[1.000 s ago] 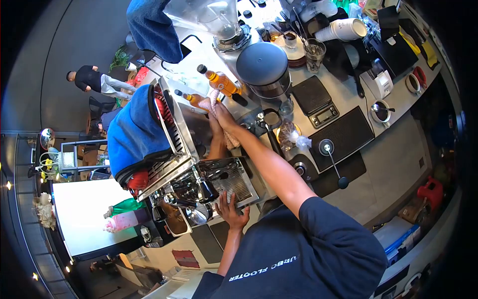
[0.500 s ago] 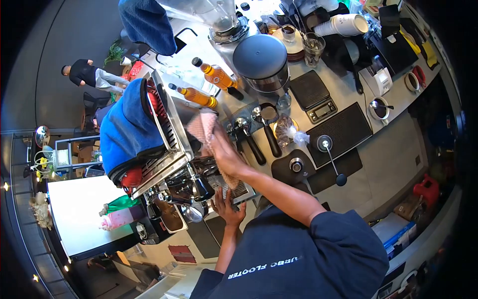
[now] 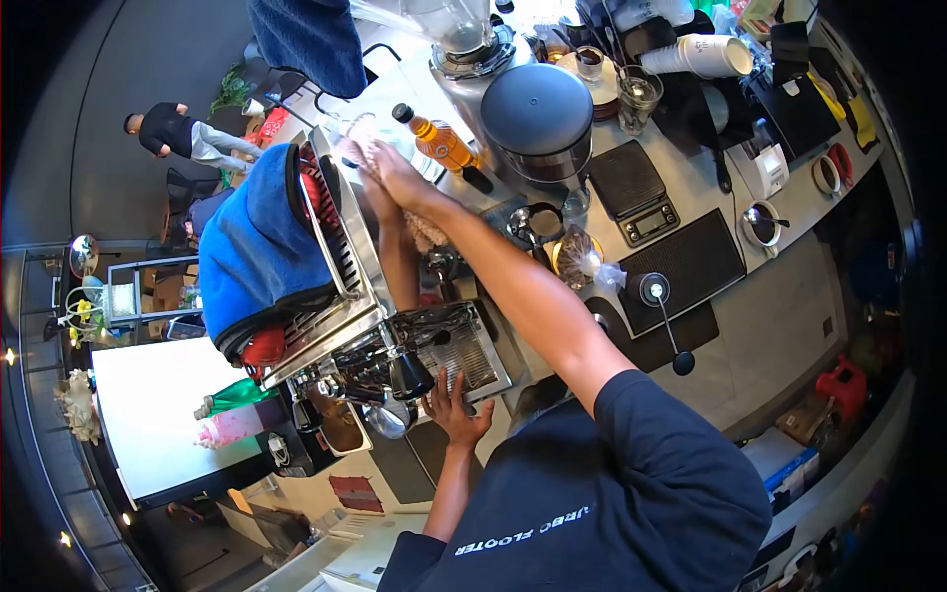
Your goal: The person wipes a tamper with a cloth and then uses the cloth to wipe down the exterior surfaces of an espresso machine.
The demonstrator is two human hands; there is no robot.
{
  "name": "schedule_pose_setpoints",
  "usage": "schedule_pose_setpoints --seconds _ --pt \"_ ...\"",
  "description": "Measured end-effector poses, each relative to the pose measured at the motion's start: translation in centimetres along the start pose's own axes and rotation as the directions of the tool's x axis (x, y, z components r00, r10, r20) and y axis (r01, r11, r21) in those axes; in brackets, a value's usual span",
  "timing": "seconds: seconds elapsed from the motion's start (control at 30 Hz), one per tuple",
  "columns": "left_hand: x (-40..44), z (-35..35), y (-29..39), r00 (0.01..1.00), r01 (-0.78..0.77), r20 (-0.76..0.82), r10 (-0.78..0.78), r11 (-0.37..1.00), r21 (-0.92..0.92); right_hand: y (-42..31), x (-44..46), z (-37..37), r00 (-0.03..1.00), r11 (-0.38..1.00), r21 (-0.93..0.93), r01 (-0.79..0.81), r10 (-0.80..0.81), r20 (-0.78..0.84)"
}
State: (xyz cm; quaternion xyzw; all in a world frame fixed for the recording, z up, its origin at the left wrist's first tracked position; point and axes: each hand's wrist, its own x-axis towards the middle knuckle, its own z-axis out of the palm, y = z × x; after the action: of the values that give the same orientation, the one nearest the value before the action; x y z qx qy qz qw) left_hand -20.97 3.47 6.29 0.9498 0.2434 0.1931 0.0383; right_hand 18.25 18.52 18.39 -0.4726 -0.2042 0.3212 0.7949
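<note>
My right hand (image 3: 402,181) is closed on a pinkish cloth (image 3: 361,141), pressed near the far end of the espresso machine's (image 3: 367,259) shiny metal side panel, which mirrors my arm. Part of the cloth hangs below my wrist. My left hand (image 3: 461,416) has its fingers spread at the edge of the metal drip tray (image 3: 473,357), holding nothing. A portafilter (image 3: 406,373) with a black handle sits in the machine beside it. An amber syrup bottle (image 3: 441,144) stands just right of my right hand. My forearm partly hides other portafilters on the counter.
Blue towels (image 3: 266,237) lie over cups on the machine. To the right are a grinder with a dark round lid (image 3: 536,107), a scale (image 3: 641,197), a black mat (image 3: 691,261) and stacked paper cups (image 3: 705,55). A person (image 3: 178,133) stands in the background.
My right hand has moved up and away along the machine's side panel with the cloth. It now covers where the second syrup bottle showed. My left hand stays at the drip tray.
</note>
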Motion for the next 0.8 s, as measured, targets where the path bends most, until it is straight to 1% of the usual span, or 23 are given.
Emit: schedule_pose_setpoints --seconds 0.03,0.1,0.27,0.47,0.6,0.67,0.7,0.77,0.8 --pt "0.0 0.0 0.0 1.000 -0.001 -0.001 0.001 1.000 0.003 1.4 0.3 -0.4 1.000 1.000 0.002 0.002 -0.002 0.002" --pt "0.0 -0.1 0.1 1.000 -0.002 0.000 0.002 1.000 0.009 4.4 0.5 -1.7 0.997 0.997 -0.067 0.033 -0.037 -0.061" --pt "0.3 -0.1 0.3 1.000 -0.005 -0.019 0.005 1.000 -0.011 11.8 1.4 -4.5 0.999 1.000 -0.013 -0.012 0.011 -0.046" --pt "0.1 0.1 0.2 1.000 0.010 -0.023 -0.010 1.000 -0.008 13.6 -1.8 -5.6 0.992 0.998 0.050 -0.031 0.036 -0.118" --pt "0.1 0.3 0.2 0.999 0.012 -0.050 -0.013 1.000 -0.025 14.5 -5.8 -5.8 0.984 0.995 0.086 0.058 -0.042 -0.176" --pt "-0.1 0.4 0.2 0.999 0.013 -0.047 -0.015 1.000 -0.028 12.1 -9.1 -5.5 0.973 0.992 -0.002 0.123 -0.121 -0.195" --pt "-0.1 0.5 0.2 0.999 0.015 -0.045 -0.016 1.000 -0.025 12.1 -10.5 -5.5 0.973 0.992 -0.006 0.123 -0.122 -0.196" --pt "-0.2 0.5 0.0 0.999 0.017 -0.041 -0.018 1.000 -0.017 12.6 -13.3 -5.5 0.982 1.000 0.008 -0.013 0.014 -0.186" --pt "-0.1 0.5 -0.1 0.999 0.016 -0.043 -0.017 1.000 -0.020 12.3 -14.7 -5.5 0.986 1.000 -0.017 0.011 -0.013 -0.167"
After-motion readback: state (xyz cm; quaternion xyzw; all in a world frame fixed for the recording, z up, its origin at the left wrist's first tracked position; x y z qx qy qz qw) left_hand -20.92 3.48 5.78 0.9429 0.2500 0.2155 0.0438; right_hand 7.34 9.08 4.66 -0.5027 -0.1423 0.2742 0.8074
